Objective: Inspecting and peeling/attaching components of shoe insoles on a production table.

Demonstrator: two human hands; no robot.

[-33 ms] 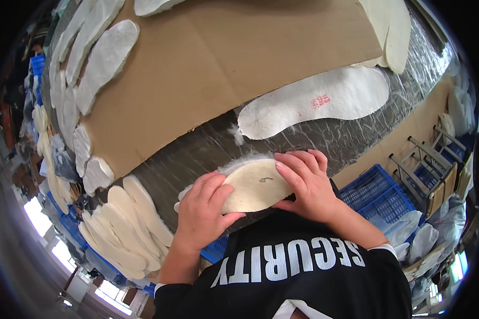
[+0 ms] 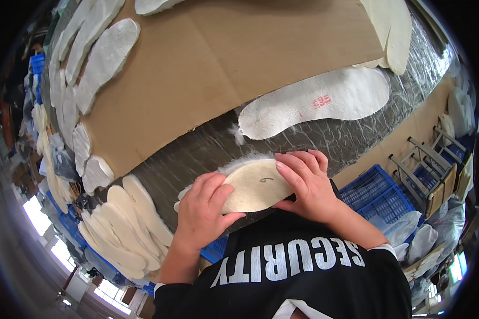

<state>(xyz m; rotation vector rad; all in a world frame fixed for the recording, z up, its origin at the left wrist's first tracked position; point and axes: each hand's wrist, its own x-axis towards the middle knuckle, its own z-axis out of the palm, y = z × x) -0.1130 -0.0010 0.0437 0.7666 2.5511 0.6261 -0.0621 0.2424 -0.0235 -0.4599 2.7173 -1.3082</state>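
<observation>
Between my two hands is a cream insole (image 2: 253, 186) with a small handwritten mark on its face and fuzzy white fibre along its far edge. My left hand (image 2: 203, 210) grips its left end, thumb at the near edge and fingers on top. At the right end my right hand (image 2: 310, 183) pinches it, fingers over the far edge and thumb below. Both ends are partly hidden by the hands. Just beyond lies a larger white insole (image 2: 314, 101) with a red stamp, flat on the table and touched by neither hand.
A brown cardboard sheet (image 2: 197, 64) covers much of the dark plastic-covered table (image 2: 197, 149). White insoles (image 2: 106, 58) line its left side, and a cream stack (image 2: 127, 228) sits near my left forearm. Blue crates (image 2: 378, 194) and a metal-legged stool (image 2: 428, 165) stand at right.
</observation>
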